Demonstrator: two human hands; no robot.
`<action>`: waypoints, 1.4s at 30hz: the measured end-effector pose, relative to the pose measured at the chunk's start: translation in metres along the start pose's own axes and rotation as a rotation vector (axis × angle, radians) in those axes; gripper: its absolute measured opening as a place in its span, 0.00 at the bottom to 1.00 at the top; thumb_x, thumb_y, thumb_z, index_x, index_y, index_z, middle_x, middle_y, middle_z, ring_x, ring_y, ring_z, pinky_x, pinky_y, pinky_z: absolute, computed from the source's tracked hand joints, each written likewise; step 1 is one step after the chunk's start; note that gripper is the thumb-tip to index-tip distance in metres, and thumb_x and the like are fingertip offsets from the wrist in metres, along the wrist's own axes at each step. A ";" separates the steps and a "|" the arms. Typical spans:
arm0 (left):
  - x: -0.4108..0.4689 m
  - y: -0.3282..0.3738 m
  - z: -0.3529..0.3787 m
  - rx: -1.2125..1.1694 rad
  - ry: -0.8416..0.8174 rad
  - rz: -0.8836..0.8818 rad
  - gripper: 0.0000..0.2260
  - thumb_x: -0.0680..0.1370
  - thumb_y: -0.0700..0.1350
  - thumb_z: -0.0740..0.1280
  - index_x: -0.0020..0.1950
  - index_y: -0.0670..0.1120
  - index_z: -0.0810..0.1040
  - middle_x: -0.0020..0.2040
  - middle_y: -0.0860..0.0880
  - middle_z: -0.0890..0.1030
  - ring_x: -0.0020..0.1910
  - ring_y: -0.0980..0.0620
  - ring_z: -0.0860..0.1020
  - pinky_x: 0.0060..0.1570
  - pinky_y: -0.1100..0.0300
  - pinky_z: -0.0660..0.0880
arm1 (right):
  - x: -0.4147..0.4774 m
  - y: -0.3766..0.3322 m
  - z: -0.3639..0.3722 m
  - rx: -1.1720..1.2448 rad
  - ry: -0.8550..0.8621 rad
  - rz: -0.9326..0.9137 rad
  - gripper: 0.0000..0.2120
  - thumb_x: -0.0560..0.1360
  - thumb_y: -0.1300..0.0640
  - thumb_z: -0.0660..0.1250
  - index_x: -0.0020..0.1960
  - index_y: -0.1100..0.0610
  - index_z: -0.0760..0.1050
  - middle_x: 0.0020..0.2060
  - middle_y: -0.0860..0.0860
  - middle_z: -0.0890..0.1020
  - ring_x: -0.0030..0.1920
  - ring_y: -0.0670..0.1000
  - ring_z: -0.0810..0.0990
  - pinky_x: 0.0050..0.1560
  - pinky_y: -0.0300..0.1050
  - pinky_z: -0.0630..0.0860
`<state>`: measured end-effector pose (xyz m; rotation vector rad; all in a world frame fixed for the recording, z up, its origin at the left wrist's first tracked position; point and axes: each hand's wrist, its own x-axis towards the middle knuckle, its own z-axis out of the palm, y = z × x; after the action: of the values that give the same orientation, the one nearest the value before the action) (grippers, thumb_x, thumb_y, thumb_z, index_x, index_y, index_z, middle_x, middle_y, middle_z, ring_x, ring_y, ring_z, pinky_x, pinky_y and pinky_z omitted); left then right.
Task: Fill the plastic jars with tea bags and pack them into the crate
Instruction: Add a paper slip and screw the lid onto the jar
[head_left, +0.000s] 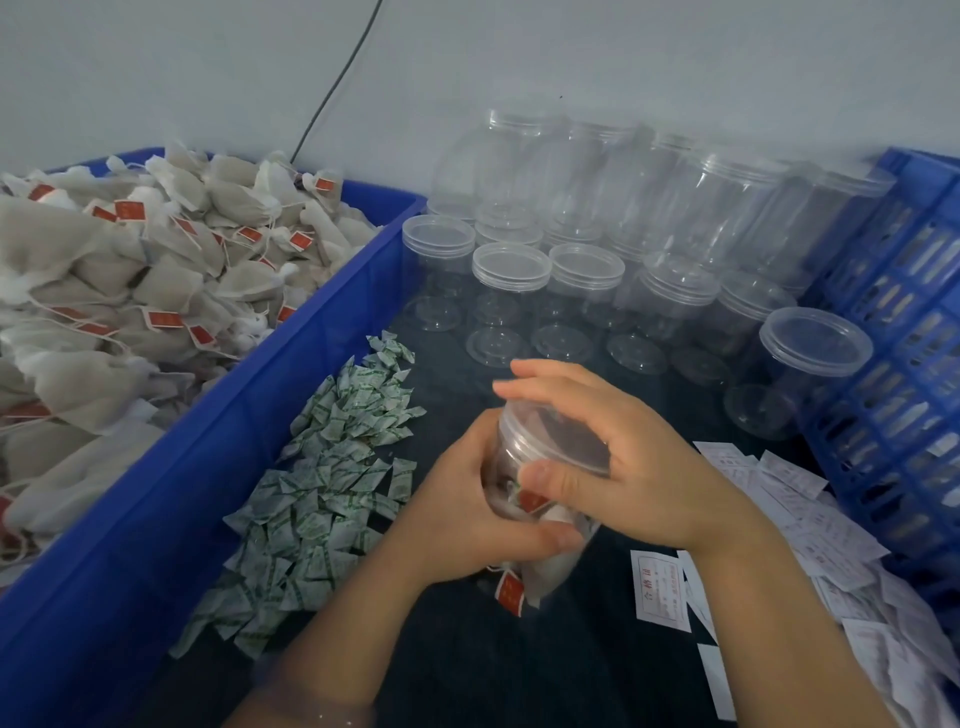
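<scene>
Over the table (519, 654), left grip (467, 504) wraps the jar (556, 566) (tilted), right grip (639, 467) its lid (545, 431)

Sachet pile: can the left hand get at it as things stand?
Likely not yet: the left hand grips the jar. The sachets lie uncovered just beside it, so the path looks free once it lets go.

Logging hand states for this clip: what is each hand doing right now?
Left hand: grips the clear plastic jar of tea bags round its body.
Right hand: fingers curled round the jar's clear plastic lid.
</scene>
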<state>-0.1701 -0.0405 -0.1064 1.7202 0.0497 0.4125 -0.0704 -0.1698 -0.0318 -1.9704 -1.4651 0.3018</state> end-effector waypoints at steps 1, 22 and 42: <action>-0.001 0.001 0.003 0.053 0.055 0.007 0.32 0.59 0.52 0.78 0.60 0.59 0.71 0.53 0.57 0.81 0.52 0.58 0.81 0.49 0.59 0.78 | 0.000 -0.003 0.003 -0.045 0.002 0.054 0.27 0.68 0.33 0.61 0.66 0.32 0.66 0.68 0.36 0.68 0.69 0.40 0.66 0.69 0.48 0.66; -0.002 0.001 -0.006 -0.122 0.044 0.042 0.31 0.61 0.44 0.75 0.63 0.43 0.70 0.53 0.51 0.81 0.55 0.51 0.80 0.53 0.57 0.76 | 0.002 -0.024 0.003 0.067 0.063 0.149 0.31 0.60 0.39 0.74 0.62 0.36 0.73 0.63 0.34 0.74 0.63 0.34 0.71 0.62 0.34 0.68; 0.007 -0.010 0.025 0.092 0.318 0.089 0.32 0.59 0.40 0.78 0.61 0.52 0.73 0.52 0.55 0.82 0.49 0.56 0.82 0.42 0.60 0.81 | 0.006 -0.009 0.036 0.024 0.451 0.269 0.31 0.58 0.35 0.74 0.58 0.40 0.70 0.55 0.37 0.74 0.56 0.40 0.73 0.55 0.39 0.72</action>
<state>-0.1545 -0.0601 -0.1178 1.7367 0.2258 0.7571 -0.0948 -0.1492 -0.0526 -2.0488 -0.9113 -0.0156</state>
